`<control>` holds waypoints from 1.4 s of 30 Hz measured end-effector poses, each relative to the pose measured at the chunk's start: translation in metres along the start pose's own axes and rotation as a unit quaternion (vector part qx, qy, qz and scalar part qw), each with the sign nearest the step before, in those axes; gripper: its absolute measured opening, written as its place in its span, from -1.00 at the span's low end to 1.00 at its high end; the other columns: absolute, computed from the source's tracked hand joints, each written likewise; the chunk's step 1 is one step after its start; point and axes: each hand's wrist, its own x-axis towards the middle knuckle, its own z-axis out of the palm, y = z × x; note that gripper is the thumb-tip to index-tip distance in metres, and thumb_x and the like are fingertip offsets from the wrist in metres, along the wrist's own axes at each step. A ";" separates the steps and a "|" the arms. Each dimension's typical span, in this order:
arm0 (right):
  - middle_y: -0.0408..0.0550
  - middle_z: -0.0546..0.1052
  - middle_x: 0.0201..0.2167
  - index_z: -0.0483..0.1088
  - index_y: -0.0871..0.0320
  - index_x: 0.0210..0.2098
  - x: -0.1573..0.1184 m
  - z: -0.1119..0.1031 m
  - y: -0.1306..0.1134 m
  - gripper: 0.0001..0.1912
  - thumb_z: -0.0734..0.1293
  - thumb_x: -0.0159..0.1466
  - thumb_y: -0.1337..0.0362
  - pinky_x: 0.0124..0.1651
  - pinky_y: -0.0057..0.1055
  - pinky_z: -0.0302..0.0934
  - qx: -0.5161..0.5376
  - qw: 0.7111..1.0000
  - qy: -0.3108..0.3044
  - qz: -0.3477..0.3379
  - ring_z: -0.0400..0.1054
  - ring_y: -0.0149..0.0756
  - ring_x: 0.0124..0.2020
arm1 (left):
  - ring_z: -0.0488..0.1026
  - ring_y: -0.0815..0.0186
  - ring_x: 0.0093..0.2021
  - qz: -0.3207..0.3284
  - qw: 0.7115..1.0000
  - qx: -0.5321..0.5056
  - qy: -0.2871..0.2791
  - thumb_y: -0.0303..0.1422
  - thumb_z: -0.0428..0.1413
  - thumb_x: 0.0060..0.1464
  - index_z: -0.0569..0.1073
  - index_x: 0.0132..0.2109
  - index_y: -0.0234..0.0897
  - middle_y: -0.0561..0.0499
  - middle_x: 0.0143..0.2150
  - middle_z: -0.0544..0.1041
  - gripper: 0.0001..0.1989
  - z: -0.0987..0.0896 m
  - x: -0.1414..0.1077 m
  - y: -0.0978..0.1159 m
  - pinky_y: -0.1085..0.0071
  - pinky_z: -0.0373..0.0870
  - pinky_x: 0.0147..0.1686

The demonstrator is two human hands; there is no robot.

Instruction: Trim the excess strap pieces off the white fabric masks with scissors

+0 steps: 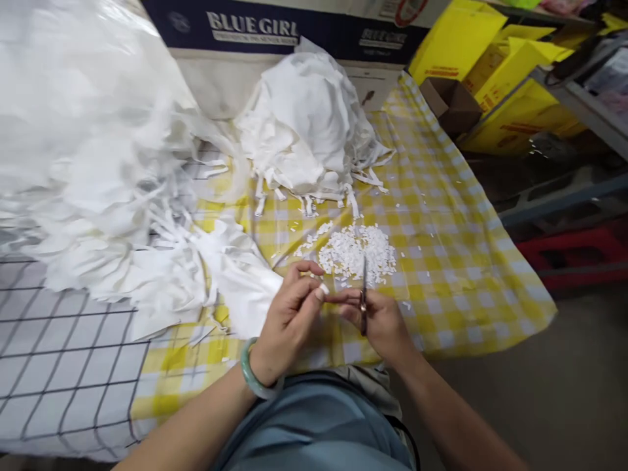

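Note:
My left hand (293, 320), with a green bangle (255, 376) at its wrist, pinches the end of a white strap (324, 288). A white cloth piece (248, 281) lies just to the left of this hand. Small scissors (364, 304) point away from me in my right hand (385, 322), whose fingers are closed round the handles. One right finger reaches toward the left fingertips. Beyond the scissors is a pile of small white clippings (360, 252) on the yellow checked cloth (441, 275).
White fabric is heaped at the left (98, 163), and a second white heap (314, 124) with hanging straps stands at the back. Behind are a dark blue printed carton (255, 26), yellow bags (456, 42) and a small brown box (449, 104). The table's edge runs along the right.

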 end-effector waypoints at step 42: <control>-0.21 0.50 -0.51 0.47 0.14 -0.43 0.049 0.126 -0.052 -0.79 0.51 -0.03 0.22 -0.36 -0.44 0.28 0.200 0.968 -0.143 -0.059 0.30 -0.43 -0.50 | 0.31 0.28 -0.13 -0.016 0.999 0.033 0.035 -0.39 0.09 0.26 0.52 -0.31 -0.30 -0.05 -0.22 0.33 -0.83 -0.102 -0.045 0.047 0.38 0.26 -0.10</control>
